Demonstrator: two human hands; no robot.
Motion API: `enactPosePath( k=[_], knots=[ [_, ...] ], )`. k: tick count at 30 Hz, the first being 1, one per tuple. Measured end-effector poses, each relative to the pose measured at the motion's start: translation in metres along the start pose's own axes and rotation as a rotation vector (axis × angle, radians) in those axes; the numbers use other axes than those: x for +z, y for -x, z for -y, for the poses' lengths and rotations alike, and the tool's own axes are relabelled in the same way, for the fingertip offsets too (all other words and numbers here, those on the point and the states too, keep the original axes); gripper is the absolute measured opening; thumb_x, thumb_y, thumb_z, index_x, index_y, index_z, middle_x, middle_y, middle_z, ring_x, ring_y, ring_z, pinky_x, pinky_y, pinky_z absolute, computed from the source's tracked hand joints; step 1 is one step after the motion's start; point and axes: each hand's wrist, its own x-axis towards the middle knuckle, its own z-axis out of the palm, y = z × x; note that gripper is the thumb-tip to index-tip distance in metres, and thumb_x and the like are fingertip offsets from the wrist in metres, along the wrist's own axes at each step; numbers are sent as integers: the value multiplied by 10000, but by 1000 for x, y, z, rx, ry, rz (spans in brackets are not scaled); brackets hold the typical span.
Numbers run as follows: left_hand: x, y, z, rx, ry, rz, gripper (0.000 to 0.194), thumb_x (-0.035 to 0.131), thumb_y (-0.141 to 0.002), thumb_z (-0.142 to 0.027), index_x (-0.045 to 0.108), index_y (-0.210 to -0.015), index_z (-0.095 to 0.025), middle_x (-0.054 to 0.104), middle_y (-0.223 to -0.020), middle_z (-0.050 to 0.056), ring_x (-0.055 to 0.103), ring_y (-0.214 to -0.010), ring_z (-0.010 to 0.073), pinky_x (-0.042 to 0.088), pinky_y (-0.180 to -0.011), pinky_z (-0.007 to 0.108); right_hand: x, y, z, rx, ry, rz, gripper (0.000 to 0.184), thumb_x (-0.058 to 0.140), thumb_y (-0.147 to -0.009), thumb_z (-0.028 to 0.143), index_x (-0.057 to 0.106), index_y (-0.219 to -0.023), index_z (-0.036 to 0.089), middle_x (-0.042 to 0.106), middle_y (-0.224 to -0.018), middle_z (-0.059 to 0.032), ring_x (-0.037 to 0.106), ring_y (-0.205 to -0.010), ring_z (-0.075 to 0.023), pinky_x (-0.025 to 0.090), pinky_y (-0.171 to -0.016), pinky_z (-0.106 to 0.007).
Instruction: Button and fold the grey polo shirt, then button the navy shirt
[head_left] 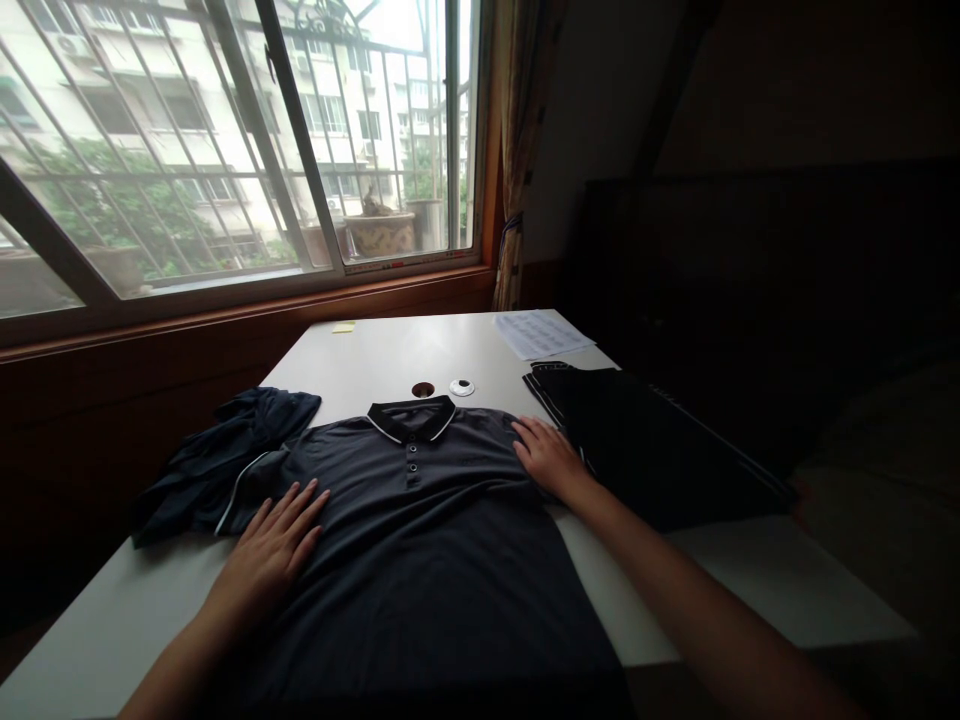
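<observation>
A dark grey polo shirt (442,530) lies spread front side up, its black collar with white trim pointing away from me. My left hand (281,535) rests flat on the shirt's left side below the sleeve, fingers stretched out. On the opposite side, my right hand (546,455) lies on the right shoulder and sleeve area with its fingers extended. Shallow wrinkles run across the chest between the hands. The lower hem falls into shadow at the bottom of the view.
The white table (360,360) holds a crumpled dark garment (225,460) at left and folded black clothing (652,440) at right. Farther back are printed papers (540,333), yellow sticky notes (343,327), a round hole (423,390) and its white cover (462,388). A barred window stands behind.
</observation>
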Motion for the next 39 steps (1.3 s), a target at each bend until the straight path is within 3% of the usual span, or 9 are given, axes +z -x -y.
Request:
enactPosePath(
  k=[5,18,24,27,30,34,36,39],
  knots=[
    [-1,13,-5,-7,-39,-46,534,362,-1030,-429,295,-1554,-354,305,-1621,-19,305,-1493,255,250,-1206,516,1,3,0,3,13,-14,492,376,-1013,362,533,-1442,179,502,-1505,-91,428,-1397,-277,291,-1185,-407],
    [2,12,-3,-15,-6,-41,531,387,-1016,-451,333,-1538,-366,349,-1604,-14,358,-1468,271,310,-1175,534,-1,2,2,36,-19,9,496,391,-1005,366,531,-1442,180,489,-1516,-89,411,-1411,-267,279,-1195,-411],
    [-15,5,-6,-37,45,-41,479,435,-994,-462,495,-1454,-343,486,-1528,21,448,-1405,288,337,-1162,535,-4,1,0,35,-58,8,474,420,-991,345,557,-1411,175,516,-1488,-102,423,-1395,-268,301,-1178,-416],
    [-33,-19,-10,-11,84,-36,408,446,-990,-456,645,-1306,-291,622,-1378,47,533,-1312,277,362,-1157,490,-16,-9,4,38,-94,-34,439,457,-966,288,589,-1361,150,555,-1432,-124,475,-1329,-265,343,-1148,-393],
    [-40,-59,-17,-20,131,-45,404,416,-1001,-420,662,-1269,-245,643,-1328,61,567,-1252,250,425,-1113,406,-34,-24,25,39,-136,-116,391,455,-957,235,615,-1302,147,598,-1338,-128,519,-1233,-257,383,-1101,-359],
    [-22,-118,-29,-104,107,-47,421,437,-983,-367,629,-1317,-197,617,-1367,98,549,-1270,274,434,-1101,403,-41,-45,74,-67,-190,-14,338,463,-970,288,634,-1250,207,623,-1248,-104,537,-1144,-251,442,-1010,-350],
    [-11,-140,-33,-128,79,-56,452,444,-978,-366,606,-1349,-165,590,-1397,131,521,-1301,293,412,-1117,420,-33,-52,94,-78,-175,79,346,492,-963,350,638,-1249,221,609,-1271,-106,521,-1161,-273,460,-974,-372],
    [2,-161,-33,-149,69,-64,490,415,-991,-377,566,-1389,-136,545,-1443,155,475,-1346,295,347,-1162,430,-16,-60,106,-43,-149,96,419,480,-968,394,599,-1321,201,550,-1376,-122,459,-1255,-296,407,-1048,-406]
  ],
)
